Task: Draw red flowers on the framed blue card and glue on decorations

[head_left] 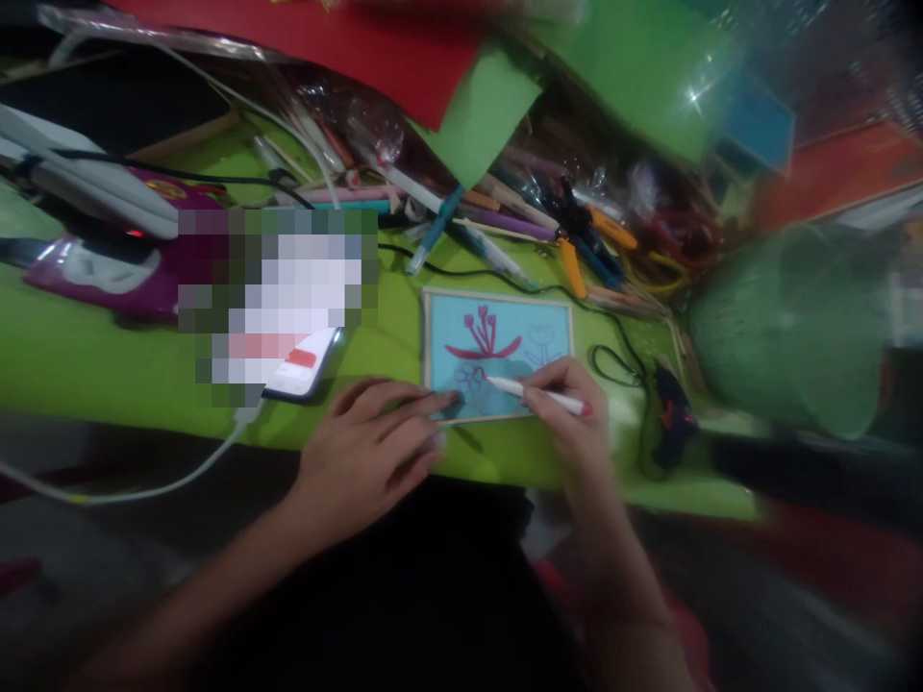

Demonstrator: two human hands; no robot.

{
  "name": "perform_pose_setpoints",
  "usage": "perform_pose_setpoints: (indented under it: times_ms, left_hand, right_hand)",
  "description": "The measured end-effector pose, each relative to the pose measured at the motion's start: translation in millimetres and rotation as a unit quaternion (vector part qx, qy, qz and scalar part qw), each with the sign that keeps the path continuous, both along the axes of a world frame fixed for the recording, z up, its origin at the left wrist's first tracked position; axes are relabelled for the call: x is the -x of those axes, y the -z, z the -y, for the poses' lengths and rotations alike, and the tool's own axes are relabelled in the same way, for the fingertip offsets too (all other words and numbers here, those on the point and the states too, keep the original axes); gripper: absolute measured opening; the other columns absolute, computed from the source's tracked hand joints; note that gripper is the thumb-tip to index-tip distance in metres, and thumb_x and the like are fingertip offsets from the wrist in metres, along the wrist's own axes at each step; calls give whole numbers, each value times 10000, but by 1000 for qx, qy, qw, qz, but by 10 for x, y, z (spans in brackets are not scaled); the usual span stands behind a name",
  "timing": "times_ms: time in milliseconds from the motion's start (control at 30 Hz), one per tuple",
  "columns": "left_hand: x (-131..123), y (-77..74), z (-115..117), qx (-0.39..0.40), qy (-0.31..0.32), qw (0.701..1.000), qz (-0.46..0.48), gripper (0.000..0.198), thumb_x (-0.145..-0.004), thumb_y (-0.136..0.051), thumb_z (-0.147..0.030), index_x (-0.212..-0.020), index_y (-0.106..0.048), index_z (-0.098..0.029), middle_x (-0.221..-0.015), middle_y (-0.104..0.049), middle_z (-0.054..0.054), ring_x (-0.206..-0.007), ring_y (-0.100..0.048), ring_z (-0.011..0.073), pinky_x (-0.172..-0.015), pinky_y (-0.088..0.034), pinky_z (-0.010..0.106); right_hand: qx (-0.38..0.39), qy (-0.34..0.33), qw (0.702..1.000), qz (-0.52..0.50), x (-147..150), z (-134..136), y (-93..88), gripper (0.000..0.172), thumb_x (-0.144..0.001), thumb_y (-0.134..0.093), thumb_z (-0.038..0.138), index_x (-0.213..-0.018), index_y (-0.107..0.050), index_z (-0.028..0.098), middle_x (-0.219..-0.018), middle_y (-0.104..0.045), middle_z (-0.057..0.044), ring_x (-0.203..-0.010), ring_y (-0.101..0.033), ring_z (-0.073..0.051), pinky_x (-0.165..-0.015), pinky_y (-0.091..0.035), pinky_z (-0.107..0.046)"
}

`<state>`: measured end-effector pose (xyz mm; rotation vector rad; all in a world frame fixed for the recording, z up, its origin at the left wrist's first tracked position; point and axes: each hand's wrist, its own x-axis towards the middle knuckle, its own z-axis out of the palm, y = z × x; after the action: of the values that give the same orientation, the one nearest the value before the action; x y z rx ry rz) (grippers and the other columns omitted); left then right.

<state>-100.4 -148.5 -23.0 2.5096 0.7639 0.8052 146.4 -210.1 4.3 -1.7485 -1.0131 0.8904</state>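
A light blue card (439, 327) with a pale raised border lies on the green tabletop, bearing a dark red plant drawing and fainter flower outlines. In my right hand (573, 408) is a white felt-tip pen (554, 396) with a red end; its tip meets the lower flower outline. My left hand (379, 437) lies at the card's lower left corner, fingers stretched out, fingertips on its edge. A phone (307, 370), partly pixelated, is left of the card with a white cable (194, 485) plugged in.
Scissors with orange handles (573, 269), pens and sticks are heaped behind the card. A green translucent container (785, 327) stands at the right, near a dark glue gun (670, 418). A purple power strip (93, 274) sits at the left. Red paper (404, 58) and green sheets lie at the back.
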Motion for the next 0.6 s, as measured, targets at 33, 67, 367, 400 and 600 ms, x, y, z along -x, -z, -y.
perform_pose_setpoints:
  times_ms: [33, 67, 367, 400, 600]
  left_hand:
    - [1, -2, -1, -1, -1, 1000, -1, 86, -1024, -592, -272, -1064, -668, -275, -1264, -784, -46, -1097, -697, 267, -950, -481, 477]
    - [1, -3, -2, -2, 1, 1000, -1, 84, -1024, -592, -273, -1063, -666, -269, -1265, -784, -45, -1095, -696, 268, -951, -479, 477]
    - [2, 13, -1, -6, 5, 1000, 2, 85, -1014, -604, -267, -1062, -670, -243, -1253, -791, -26, -1089, -694, 277, -956, -466, 477]
    - [2, 13, 0, -7, 4, 1000, 2, 88, -1015, -603, -269, -1062, -671, -241, -1250, -792, -24, -1088, -693, 277, -956, -466, 476]
    - [1, 14, 5, -2, 5, 1000, 1, 84, -1013, -606, -270, -1049, -676, -243, -1253, -791, -26, -1096, -689, 278, -955, -463, 475]
  right_hand:
    - [-1, 0, 1000, -4, -1, 2, 3, 84, -811, -770, 291, -805, -705, 239, -724, -666, 19, -639, -542, -141, -557, -388, -264]
    - [-2, -1, 1000, -9, -3, 4, 6, 82, -813, -771, 290, -808, -706, 239, -727, -670, 19, -643, -547, -141, -560, -391, -264]
    - [6, -1, 1000, -22, 6, -3, -16, 103, -799, -786, 299, -795, -710, 228, -736, -694, 14, -640, -554, -139, -562, -397, -261]
    - [6, -3, 1000, -25, 7, -4, -19, 99, -798, -786, 295, -795, -712, 229, -734, -696, 14, -642, -558, -140, -562, -399, -261]
    - [5, -7, 1000, -30, 7, 4, -8, 99, -808, -794, 297, -808, -716, 236, -738, -709, 11, -657, -576, -146, -567, -407, -263]
